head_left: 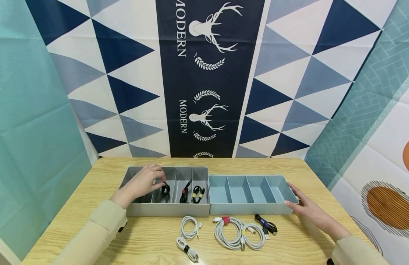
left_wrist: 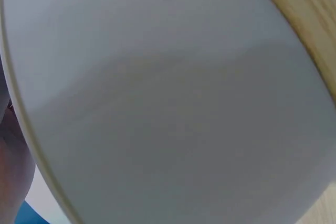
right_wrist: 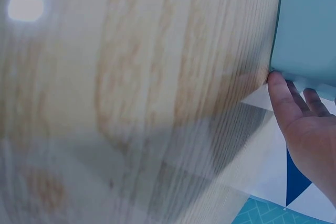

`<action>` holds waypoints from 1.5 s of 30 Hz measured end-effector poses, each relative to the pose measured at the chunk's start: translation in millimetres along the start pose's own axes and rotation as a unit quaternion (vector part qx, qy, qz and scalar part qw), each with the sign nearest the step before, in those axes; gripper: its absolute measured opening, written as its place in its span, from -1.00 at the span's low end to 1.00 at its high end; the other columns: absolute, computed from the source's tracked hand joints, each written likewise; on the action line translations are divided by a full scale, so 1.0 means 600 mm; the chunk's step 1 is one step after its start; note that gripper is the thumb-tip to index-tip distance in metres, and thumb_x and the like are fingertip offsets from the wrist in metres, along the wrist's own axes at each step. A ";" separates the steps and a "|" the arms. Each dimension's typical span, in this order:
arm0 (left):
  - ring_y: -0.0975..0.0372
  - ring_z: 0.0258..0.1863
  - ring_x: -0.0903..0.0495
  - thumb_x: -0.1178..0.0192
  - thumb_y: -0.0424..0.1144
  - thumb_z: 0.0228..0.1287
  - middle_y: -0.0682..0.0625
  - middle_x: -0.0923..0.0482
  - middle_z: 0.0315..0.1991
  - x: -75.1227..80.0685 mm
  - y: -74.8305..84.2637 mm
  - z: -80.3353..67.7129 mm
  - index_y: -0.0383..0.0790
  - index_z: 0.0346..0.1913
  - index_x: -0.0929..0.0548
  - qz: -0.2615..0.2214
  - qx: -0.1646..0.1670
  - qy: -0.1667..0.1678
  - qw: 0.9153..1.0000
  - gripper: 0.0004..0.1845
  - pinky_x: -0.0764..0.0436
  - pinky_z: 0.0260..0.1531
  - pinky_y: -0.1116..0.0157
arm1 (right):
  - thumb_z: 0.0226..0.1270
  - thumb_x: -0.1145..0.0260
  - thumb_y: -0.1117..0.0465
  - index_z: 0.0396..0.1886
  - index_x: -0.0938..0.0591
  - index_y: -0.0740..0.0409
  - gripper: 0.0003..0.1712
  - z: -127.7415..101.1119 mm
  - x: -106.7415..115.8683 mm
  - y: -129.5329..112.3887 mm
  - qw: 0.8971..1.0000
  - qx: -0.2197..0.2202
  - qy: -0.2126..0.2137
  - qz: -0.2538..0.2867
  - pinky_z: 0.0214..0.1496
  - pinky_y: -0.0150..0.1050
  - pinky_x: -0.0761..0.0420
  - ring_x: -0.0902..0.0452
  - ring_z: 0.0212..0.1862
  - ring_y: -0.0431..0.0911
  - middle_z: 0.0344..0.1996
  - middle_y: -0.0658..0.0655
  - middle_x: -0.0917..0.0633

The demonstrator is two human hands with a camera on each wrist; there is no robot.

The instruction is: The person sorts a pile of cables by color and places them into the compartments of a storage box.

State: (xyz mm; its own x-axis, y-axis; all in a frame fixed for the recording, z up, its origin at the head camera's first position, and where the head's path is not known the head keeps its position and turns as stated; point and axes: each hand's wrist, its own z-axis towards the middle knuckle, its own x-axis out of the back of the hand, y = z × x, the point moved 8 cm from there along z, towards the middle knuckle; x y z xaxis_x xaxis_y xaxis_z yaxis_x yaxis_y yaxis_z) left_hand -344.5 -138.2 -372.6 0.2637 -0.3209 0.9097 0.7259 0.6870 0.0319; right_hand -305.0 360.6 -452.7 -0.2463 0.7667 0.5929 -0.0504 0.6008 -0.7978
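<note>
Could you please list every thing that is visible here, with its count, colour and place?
Grey plastic organiser tray: one, grey, four compartments, left on the table.
Light blue plastic organiser tray: one, light blue, four compartments with nothing in them, right of the grey tray.
Black coiled cables in the grey tray: three, black, in the second, third and fourth compartments from the left.
White coiled cables: four, white, on the table before the trays.
Black cable with purple tie: one, black, before the blue tray.
Wooden table: one, light wood.
Patterned cloth backdrop: navy, white, teal, behind the table.
Left hand: pinches the leftmost black cable.
Right hand: fingers straight, touches the blue tray's right end.
</note>
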 end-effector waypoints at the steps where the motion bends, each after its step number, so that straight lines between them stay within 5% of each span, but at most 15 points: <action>1: 0.20 -0.19 -0.49 -0.40 -0.20 0.07 0.14 -0.55 -0.32 0.000 0.002 -0.002 0.00 -0.38 -0.65 0.000 0.000 -0.001 1.000 -0.89 -0.45 -0.03 0.06 | 0.45 -0.09 0.07 0.52 0.29 0.01 -0.09 0.000 0.000 0.001 1.000 0.000 0.000 -0.001 0.05 0.11 -0.49 0.19 0.32 0.57 0.40 0.56 0.26; 23: 0.26 -0.24 -0.41 -0.45 -0.18 -0.01 0.17 -0.51 -0.34 -0.009 0.032 -0.031 0.06 -0.43 -0.59 0.003 -0.029 -0.002 1.000 -0.81 -0.41 -0.22 0.19 | 0.45 -0.08 0.02 0.52 0.29 -0.01 -0.09 0.000 0.000 0.006 1.000 -0.010 0.001 -0.002 0.07 0.07 -0.48 0.13 0.34 0.53 0.42 0.52 0.26; 45: 0.28 -0.27 -0.41 -0.47 -0.22 -0.06 0.19 -0.50 -0.36 0.030 0.072 -0.028 0.01 -0.40 -0.65 -0.002 -0.068 0.041 0.997 -0.81 -0.43 -0.22 0.21 | 0.45 -0.08 0.00 0.51 0.31 -0.02 -0.07 0.001 -0.001 0.007 1.000 -0.012 -0.007 0.001 0.02 -0.01 -0.51 0.05 0.33 0.52 0.41 0.53 0.29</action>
State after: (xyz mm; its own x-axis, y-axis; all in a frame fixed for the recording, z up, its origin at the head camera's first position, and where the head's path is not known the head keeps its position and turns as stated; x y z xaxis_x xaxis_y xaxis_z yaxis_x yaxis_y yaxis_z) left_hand -297.9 -125.1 -361.9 0.3066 -0.3795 0.8729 0.8053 0.5924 -0.0253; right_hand -305.4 362.3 -456.5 -0.2598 0.7644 0.5900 -0.0266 0.6051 -0.7957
